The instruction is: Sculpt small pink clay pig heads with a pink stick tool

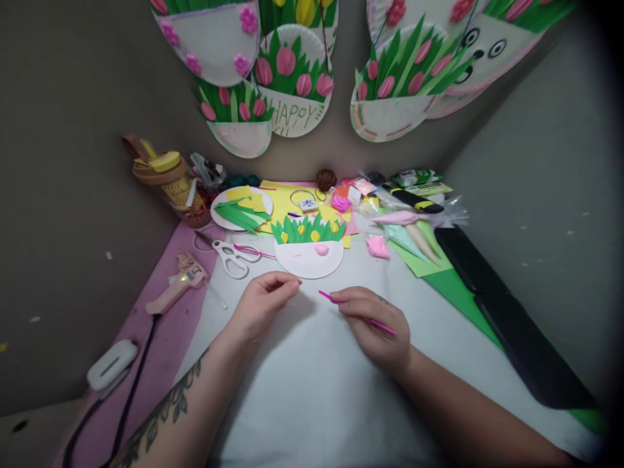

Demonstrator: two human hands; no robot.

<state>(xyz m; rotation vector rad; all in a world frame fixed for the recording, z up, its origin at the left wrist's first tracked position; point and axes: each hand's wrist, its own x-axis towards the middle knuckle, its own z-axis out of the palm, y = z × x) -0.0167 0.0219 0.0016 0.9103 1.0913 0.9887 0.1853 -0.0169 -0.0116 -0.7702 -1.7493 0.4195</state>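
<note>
In my right hand (375, 325) is a thin pink stick (381, 326), gripped like a pen with its tip pointing left. My left hand (270, 298) is closed in a pinch; whatever may be between its fingertips is too small to make out. Just beyond both hands lies a white paper-plate craft (308, 261) with green paper grass (308, 233) and several yellow flowers along its top. A small pink blob (322, 249) sits on the plate's white part. Neither hand touches the plate.
White-handled scissors (234, 259), a second pink stick (253, 251) and a pink glue gun (180, 279) lie at left. Another plate (217, 211) holds paper scraps. Clay bags (409, 234) and a pink packet (377, 246) lie at right, near a black folding object (517, 331). A tumbler (170, 185) stands back left.
</note>
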